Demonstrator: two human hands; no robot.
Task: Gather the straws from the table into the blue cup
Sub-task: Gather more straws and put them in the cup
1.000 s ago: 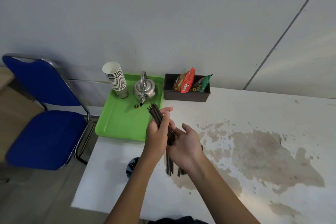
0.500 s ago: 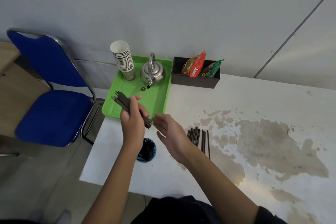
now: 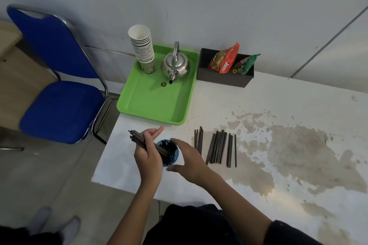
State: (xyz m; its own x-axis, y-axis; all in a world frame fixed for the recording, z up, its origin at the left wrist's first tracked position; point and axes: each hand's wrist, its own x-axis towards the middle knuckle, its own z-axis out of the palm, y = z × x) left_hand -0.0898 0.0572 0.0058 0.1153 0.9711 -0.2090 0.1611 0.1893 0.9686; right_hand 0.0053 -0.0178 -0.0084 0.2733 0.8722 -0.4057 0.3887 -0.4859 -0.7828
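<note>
My left hand [image 3: 148,156] grips a bundle of dark straws [image 3: 137,139], tilted, with the lower ends inside the blue cup [image 3: 172,160]. The cup stands near the table's front left corner and holds several dark straws. My right hand [image 3: 189,158] curves around the cup's right side with fingers apart; whether it touches the cup is unclear. Several more dark straws [image 3: 217,148] lie in loose parallel groups on the white table [image 3: 278,93], just right of my right hand.
A green tray [image 3: 151,103] behind the cup carries a stack of paper cups [image 3: 142,47] and a metal kettle [image 3: 175,65]. A dark box [image 3: 225,76] of snack packets sits against the wall. A blue chair [image 3: 57,89] stands left of the table.
My left hand has lowered the bundle of straws from above the tray's edge into the blue cup. My right hand has moved in beside the cup.
</note>
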